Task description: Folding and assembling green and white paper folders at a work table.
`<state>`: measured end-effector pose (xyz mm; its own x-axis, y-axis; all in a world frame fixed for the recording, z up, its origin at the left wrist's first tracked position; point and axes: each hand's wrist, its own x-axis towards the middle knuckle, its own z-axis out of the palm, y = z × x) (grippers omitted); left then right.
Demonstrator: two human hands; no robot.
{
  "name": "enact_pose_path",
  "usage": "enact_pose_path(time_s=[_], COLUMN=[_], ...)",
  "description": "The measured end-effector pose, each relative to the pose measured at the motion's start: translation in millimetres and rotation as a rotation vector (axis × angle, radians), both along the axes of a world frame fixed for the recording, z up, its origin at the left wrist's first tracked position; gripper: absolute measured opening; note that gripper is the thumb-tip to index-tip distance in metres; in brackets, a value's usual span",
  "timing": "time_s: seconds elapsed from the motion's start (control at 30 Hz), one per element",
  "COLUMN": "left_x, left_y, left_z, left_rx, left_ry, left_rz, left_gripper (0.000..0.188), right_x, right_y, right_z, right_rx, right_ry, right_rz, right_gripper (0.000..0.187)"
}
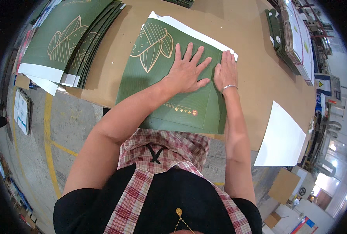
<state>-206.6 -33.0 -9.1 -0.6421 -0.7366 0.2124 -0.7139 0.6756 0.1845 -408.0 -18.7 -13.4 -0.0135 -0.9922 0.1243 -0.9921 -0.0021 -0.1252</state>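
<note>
A folded green printed paper sheet (154, 84) lies flat in front of me, with gold leaf-like line drawings, small gold print and a white strip along its far edge. My left hand (187, 72) presses flat on its middle with the fingers spread wide. Close to the right edge, my right hand (226, 72) lies flat with its fingers stretched out side by side, along a crease that runs down the sheet. A thin bracelet circles the right wrist. Neither hand grips anything.
The brown tabletop (255, 85) carries a stack of similar green sheets (48, 43) at far left. A stack of green and white folded pieces (292, 43) stands at far right. A white sheet (281, 138) overlaps the right front edge. Grey floor (80, 121) shows at left.
</note>
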Motion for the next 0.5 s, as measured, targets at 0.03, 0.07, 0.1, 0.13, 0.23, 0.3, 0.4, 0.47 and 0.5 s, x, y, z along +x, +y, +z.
enact_pose_path(time_s=[0.03, 0.07, 0.1, 0.13, 0.23, 0.3, 0.4, 0.47, 0.5], left_x=[0, 0, -1, -5, -13, -13, -6, -3, -6], left_y=[1, 2, 2, 1, -1, -4, -5, -5, -9], left_z=[0, 0, -1, 1, 2, -2, -13, -1, 3], left_rx=[0.008, 0.008, -0.002, -0.015, -0.009, -0.010, -0.021, -0.026, -0.035], left_ry=[0.006, 0.004, 0.023, 0.048, 0.027, 0.055, 0.086, 0.054, 0.063], left_rz=[-0.007, -0.009, -0.005, -0.010, 0.007, 0.022, 0.077, 0.091, 0.075], left_gripper=[0.071, 0.071, 0.067, 0.062, 0.055, 0.054, 0.054, 0.054, 0.054], right_x=[0, 0, -2, -7, -9, 10, 66, 90, 92], right_y=[-11, -22, -34, -46, -35, -4, 104, 176, 201], right_z=[4, 6, 2, 3, 4, 5, 21, 47, 55], right_rx=[0.041, 0.083, 0.082, 0.068, 0.023, -0.004, 0.098, 0.182, 0.189], right_ry=[0.010, 0.020, 0.019, 0.035, 0.039, 0.009, -0.059, -0.219, -0.278], right_rz=[-0.024, -0.049, -0.055, -0.062, -0.048, 0.010, 0.103, 0.154, 0.174], right_gripper=[0.063, 0.062, 0.062, 0.062, 0.064, 0.068, 0.071, 0.076, 0.074])
